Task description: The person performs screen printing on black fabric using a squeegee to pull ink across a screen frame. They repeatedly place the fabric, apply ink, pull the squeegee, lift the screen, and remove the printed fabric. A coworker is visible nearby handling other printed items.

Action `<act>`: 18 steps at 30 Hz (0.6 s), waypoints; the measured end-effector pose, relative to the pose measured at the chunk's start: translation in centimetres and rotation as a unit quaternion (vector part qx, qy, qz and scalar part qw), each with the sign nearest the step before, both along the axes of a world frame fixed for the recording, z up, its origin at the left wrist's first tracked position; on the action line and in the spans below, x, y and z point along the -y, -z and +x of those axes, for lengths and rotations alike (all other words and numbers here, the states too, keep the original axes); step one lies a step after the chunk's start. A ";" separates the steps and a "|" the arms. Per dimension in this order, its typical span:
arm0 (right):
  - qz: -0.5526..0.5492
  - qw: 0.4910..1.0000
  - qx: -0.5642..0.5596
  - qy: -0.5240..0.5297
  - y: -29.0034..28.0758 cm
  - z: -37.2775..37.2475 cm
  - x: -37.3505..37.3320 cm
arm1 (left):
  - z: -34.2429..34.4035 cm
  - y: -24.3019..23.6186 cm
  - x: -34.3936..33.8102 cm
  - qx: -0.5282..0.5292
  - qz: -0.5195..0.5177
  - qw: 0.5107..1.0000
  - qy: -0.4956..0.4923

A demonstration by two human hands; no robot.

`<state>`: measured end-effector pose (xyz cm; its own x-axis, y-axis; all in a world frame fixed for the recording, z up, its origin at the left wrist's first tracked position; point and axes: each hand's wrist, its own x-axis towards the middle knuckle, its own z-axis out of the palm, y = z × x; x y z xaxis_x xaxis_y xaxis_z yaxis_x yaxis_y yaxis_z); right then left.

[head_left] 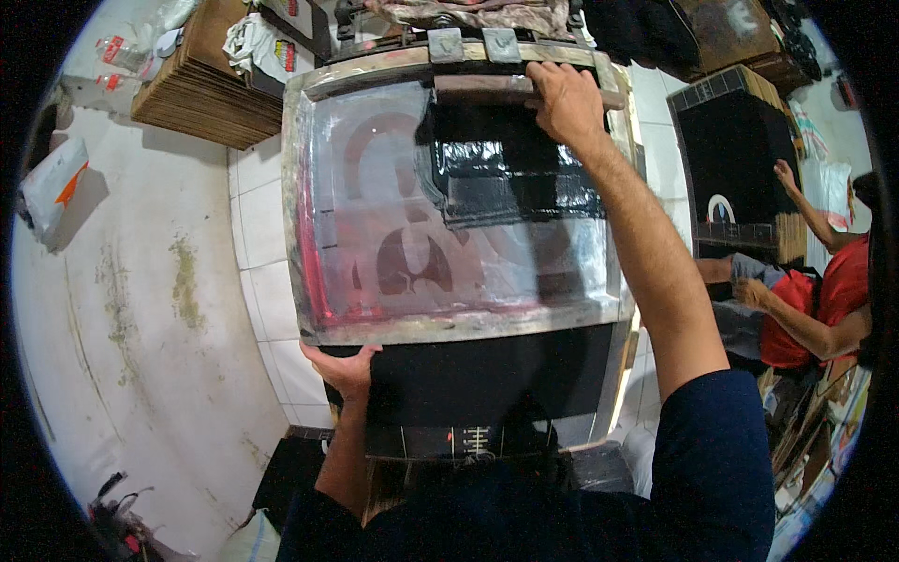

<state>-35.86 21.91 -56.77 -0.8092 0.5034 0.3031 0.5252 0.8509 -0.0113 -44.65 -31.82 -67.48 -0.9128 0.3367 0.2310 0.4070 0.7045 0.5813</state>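
Note:
A screen-printing frame (459, 330) with a pale, worn rim lies over a black panel (487, 375). Its mesh (375, 178) has rounded stencil shapes and pinkish-red stains along the left and near edges. Black ink (506, 164) spreads wet and shiny over the far right part of the mesh. At the far end, my right hand (569, 103) is closed on the right part of a squeegee (482, 86) with a brownish handle. My left hand (345, 370) grips the frame's near left corner, thumb along the near edge, other fingers partly hidden under it.
Two metal hinge clamps (446, 45) hold the frame's far edge. Stacked boards (201, 75) stand far left by a stained white wall (140, 281). At the right, a person in a red shirt (843, 290) sits beside another stack topped by a black panel (735, 155).

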 end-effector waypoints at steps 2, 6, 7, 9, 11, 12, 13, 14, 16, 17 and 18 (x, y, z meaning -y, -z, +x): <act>-0.028 0.998 0.052 0.015 -0.5 2.2 2.9 | 0.1 -0.1 -0.1 0.014 -0.022 0.999 -0.029; -0.018 0.998 0.044 0.032 -0.6 7.6 11.0 | 0.0 -1.1 -0.4 0.025 -0.043 0.999 -0.016; -0.015 0.999 0.024 0.030 -0.4 7.9 11.9 | -0.1 -1.5 -0.4 0.058 -0.009 0.998 -0.012; -0.039 0.998 0.018 0.039 -0.1 8.8 13.1 | -0.5 -2.2 -0.7 0.127 0.056 0.990 -0.002; -0.006 1.000 -0.020 0.021 0.1 9.1 13.3 | -0.9 -2.9 -1.1 0.140 0.088 0.986 -0.003; -0.002 1.000 -0.025 0.015 0.1 9.1 13.1 | -1.1 -3.4 -1.3 0.144 0.107 0.984 -0.002; -0.011 1.000 -0.001 0.017 0.0 9.1 12.9 | -1.1 -3.7 -1.5 0.153 0.099 0.983 -0.008; -0.007 1.000 0.002 0.017 -0.1 9.1 12.7 | -1.2 -4.0 -1.9 0.161 0.093 0.982 -0.016; 0.004 1.000 -0.009 0.008 -0.7 9.1 12.7 | -0.5 -5.0 -1.5 0.180 0.113 0.977 -0.032; -0.009 1.000 -0.001 0.023 -1.0 8.9 12.7 | -0.7 -5.3 -1.9 0.188 0.145 0.971 -0.033; -0.009 0.999 -0.013 0.035 -1.4 8.6 12.6 | -0.7 -5.6 -2.1 0.194 0.165 0.966 -0.039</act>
